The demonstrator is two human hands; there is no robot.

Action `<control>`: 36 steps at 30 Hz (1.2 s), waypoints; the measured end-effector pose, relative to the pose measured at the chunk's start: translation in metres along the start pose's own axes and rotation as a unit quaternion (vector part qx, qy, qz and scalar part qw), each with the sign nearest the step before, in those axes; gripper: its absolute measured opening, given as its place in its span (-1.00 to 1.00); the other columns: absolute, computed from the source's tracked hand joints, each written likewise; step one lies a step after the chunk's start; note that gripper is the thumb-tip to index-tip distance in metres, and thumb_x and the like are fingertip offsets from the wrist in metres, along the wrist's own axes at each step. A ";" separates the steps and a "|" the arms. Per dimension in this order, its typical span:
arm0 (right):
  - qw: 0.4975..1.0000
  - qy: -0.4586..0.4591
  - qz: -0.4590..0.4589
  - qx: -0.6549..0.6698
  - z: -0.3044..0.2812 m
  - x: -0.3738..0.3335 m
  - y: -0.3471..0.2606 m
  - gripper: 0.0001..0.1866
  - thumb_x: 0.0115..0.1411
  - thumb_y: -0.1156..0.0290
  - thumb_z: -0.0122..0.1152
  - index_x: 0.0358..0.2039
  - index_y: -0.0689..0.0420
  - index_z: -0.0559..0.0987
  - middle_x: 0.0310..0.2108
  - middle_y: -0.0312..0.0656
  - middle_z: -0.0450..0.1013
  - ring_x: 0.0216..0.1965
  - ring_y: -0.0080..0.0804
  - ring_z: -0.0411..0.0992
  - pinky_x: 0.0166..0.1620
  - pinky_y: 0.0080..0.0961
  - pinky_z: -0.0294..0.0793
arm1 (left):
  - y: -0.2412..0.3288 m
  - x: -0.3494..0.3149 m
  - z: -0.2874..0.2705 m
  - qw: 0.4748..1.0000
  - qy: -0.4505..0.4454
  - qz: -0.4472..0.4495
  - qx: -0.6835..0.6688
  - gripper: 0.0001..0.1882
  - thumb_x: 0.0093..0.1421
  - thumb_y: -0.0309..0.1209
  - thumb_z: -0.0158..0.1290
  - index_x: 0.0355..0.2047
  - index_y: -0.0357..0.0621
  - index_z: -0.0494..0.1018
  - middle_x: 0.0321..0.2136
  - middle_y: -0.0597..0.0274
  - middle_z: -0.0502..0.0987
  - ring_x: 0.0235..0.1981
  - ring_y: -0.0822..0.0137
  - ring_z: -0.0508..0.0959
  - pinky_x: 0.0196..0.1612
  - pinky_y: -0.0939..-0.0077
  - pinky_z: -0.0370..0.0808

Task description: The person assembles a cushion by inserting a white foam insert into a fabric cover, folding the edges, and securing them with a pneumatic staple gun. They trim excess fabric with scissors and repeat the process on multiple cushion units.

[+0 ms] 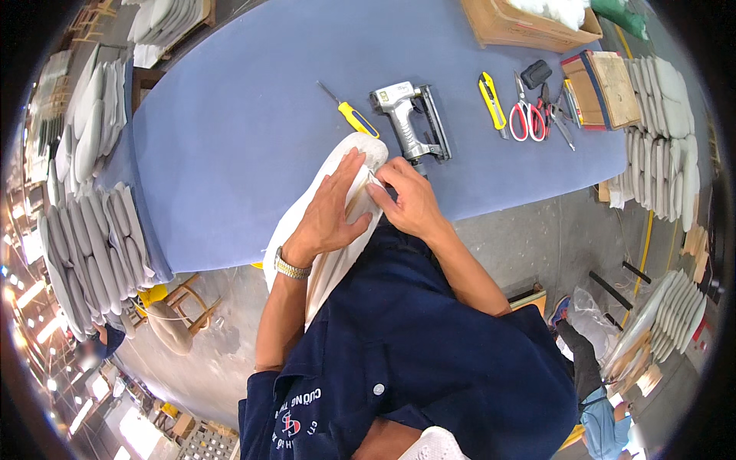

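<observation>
A long, pale upholstered cushion (337,264) with a rounded end leans between my body and the table's near edge, its underside toward me. My left hand (333,207) lies on it with fingers stretched flat and thumb apart; a metal-banded watch is on that wrist. My right hand (410,195) pinches the fabric edge near the cushion's rounded end, thumb and forefinger together. Just beyond the hands, a silver pneumatic staple gun (405,123) lies on the blue table (245,100). Left of it is a yellow-and-blue screwdriver (356,120).
To the right lie a yellow utility knife (491,101), red-handled scissors (521,116) and pliers (558,121). A cardboard box (529,32) holds white stuffing. Stacked cushions stand left (96,249) and right (659,169). Another person (602,422) is at lower right.
</observation>
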State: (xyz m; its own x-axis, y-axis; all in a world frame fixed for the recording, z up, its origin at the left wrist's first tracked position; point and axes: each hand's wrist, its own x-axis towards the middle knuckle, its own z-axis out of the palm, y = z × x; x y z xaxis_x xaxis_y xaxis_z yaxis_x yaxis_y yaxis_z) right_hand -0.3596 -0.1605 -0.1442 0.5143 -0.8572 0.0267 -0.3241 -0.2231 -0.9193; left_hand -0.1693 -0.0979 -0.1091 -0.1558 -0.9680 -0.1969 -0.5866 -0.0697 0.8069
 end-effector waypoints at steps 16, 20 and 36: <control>0.891 -0.033 0.122 0.436 0.034 -0.006 0.080 -0.78 0.40 0.34 0.30 -0.37 0.12 0.50 -0.35 -0.46 0.38 -0.35 -0.69 0.22 -0.26 -0.64 0.26 | -0.011 0.025 0.014 0.994 0.010 0.021 0.108 0.00 0.08 -0.48 0.30 0.50 -0.14 0.05 0.48 -0.11 0.14 0.51 -0.04 0.13 0.48 0.05 0.14; 0.892 -0.029 0.163 0.420 0.030 -0.004 0.067 -0.79 0.36 0.36 0.35 -0.36 0.15 0.52 -0.39 -0.48 0.41 -0.38 -0.74 0.30 -0.30 -0.66 0.32 | -0.016 0.020 0.019 0.991 0.039 0.016 0.128 -0.09 0.12 -0.52 0.24 0.47 -0.10 0.14 0.45 -0.03 0.23 0.49 -0.02 0.19 0.46 -0.04 0.17; 0.990 0.053 -0.014 0.130 0.008 -0.002 0.001 -0.84 0.22 0.44 0.40 -0.32 0.22 0.58 -0.37 -0.15 0.49 -0.41 -0.27 0.54 -0.26 -0.43 0.53 | -0.028 0.016 0.006 0.994 0.096 0.057 -0.013 -0.36 0.17 -0.53 0.25 0.29 -0.19 0.41 0.30 -0.08 0.44 0.33 -0.02 0.45 0.34 0.18 0.39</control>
State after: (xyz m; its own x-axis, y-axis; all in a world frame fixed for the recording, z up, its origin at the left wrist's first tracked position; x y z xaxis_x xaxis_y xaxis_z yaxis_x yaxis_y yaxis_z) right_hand -0.3547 -0.1554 -0.1488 0.4291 -0.8995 0.0828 -0.0877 -0.1327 -0.9873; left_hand -0.1601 -0.1100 -0.1379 -0.0632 -0.9980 0.0040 -0.5522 0.0383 0.8328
